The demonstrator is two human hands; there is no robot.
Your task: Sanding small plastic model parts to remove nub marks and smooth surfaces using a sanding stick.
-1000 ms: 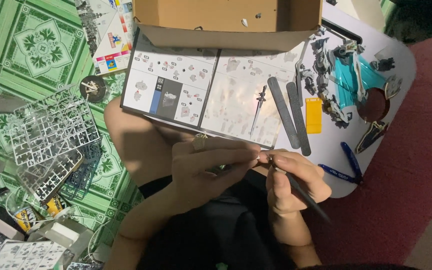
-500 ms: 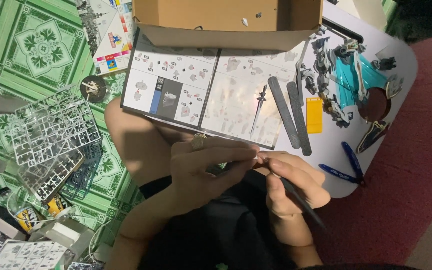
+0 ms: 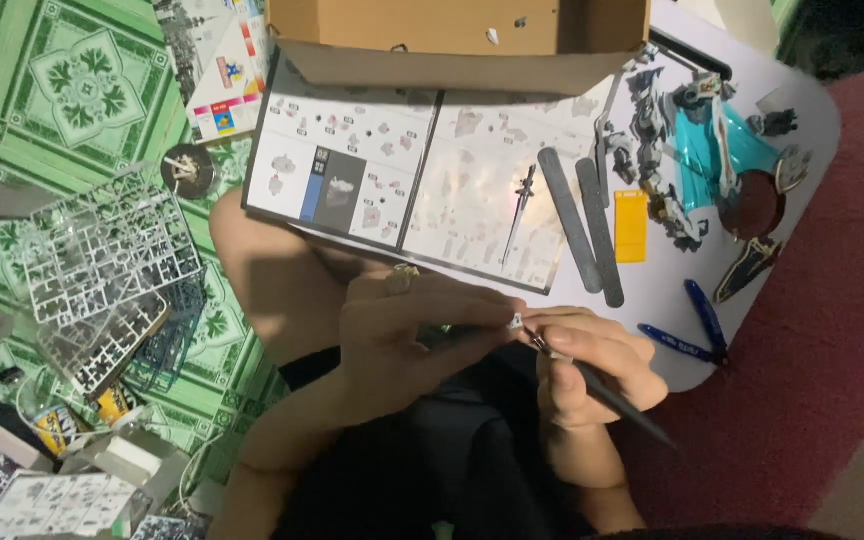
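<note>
My left hand [image 3: 407, 335] pinches a tiny pale model part [image 3: 516, 321] between its fingertips, held over my lap. A ring sits on one of its fingers. My right hand [image 3: 592, 365] grips a thin dark tool [image 3: 602, 392] like a pen, its tip touching the small part. Both hands meet just below the open instruction booklet [image 3: 402, 180], which lies on the low white table [image 3: 672, 320].
Two grey sanding sticks [image 3: 582, 225], a yellow strip [image 3: 630, 226], blue-handled nippers [image 3: 692, 335] and a partly built teal and grey model figure [image 3: 697, 150] lie on the table. A cardboard box [image 3: 452, 30] sits behind. Plastic part frames [image 3: 102, 270] cover the green tiled floor at left.
My hands have stayed together in the same spot. The right hand has tilted the tool slightly, keeping its tip at the part.
</note>
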